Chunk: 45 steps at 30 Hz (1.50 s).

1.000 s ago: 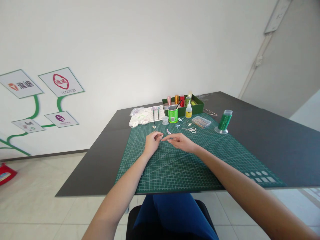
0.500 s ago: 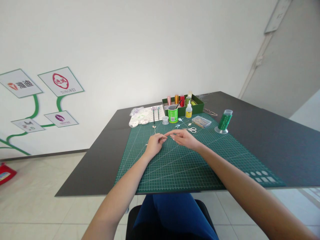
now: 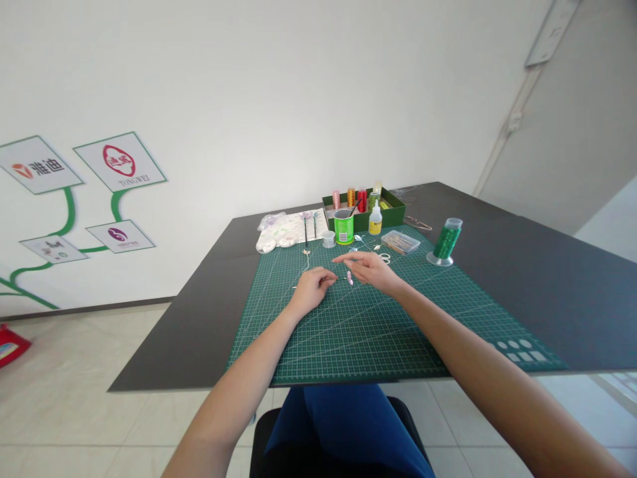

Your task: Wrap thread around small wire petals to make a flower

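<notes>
My left hand (image 3: 314, 285) rests on the green cutting mat (image 3: 348, 338), with thumb and fingers pinched on a thin wire stem. At the stem's right end sits a small pink-lilac petal piece (image 3: 350, 277). My right hand (image 3: 374, 271) hovers just above and right of that piece, its index finger stretched to the left and the thumb below, apart from it. I see nothing between its fingers. Scissors (image 3: 385, 257) lie behind the right hand, partly covered by it. A pale thread with a small leaf-like tip (image 3: 306, 253) lies beyond the left hand.
Towards the back stand a green tin (image 3: 344, 229), a glue bottle (image 3: 375, 219), a small clear jar (image 3: 328, 239) and a green box (image 3: 395, 216) of thread spools. A clear case (image 3: 402, 241) and a green thread spool (image 3: 446, 242) are at right. White pieces (image 3: 279, 239) lie at left.
My hands have moved slightly apart, the right one a little to the right. The pink-lilac piece on its stem now shows between them. The scissors are more covered.
</notes>
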### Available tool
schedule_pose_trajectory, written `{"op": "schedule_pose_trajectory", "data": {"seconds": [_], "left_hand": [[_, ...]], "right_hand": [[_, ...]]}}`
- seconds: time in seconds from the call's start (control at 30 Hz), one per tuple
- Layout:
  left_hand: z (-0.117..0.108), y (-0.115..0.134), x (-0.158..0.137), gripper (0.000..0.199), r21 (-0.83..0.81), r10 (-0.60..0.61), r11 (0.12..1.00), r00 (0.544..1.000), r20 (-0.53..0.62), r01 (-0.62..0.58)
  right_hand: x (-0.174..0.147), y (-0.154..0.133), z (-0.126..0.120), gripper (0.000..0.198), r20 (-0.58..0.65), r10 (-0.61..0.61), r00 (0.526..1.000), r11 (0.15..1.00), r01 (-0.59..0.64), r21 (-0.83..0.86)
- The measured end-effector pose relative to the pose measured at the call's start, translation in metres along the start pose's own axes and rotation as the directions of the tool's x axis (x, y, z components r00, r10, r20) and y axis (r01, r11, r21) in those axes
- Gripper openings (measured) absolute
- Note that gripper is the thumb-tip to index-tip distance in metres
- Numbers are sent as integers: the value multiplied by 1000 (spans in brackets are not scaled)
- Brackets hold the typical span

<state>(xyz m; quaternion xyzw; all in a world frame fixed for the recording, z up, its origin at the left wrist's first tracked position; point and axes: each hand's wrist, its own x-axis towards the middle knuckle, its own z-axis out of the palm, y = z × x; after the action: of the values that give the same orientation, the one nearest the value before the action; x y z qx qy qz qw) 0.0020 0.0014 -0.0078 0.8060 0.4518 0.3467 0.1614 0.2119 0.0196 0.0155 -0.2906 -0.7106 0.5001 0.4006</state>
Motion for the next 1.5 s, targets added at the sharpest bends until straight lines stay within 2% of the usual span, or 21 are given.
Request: {"op": "schedule_pose_trajectory", "data": {"seconds": [0.47,0.9,1.5], "left_hand": [[1,3,0,14,-18,13,1000,999,31,-13],[1,4,-1,13,-8,5,1000,999,45,-5],[2,5,-3,13,-17,31,999,995,98,-29]], "right_hand": [[1,2,-1,45,-4,7,1000,1000,-7,-3],[2,1,0,42,6,-24,1000,993,25,-117],[2,1,2,38,35,14,999,982,-7,-189]]}}
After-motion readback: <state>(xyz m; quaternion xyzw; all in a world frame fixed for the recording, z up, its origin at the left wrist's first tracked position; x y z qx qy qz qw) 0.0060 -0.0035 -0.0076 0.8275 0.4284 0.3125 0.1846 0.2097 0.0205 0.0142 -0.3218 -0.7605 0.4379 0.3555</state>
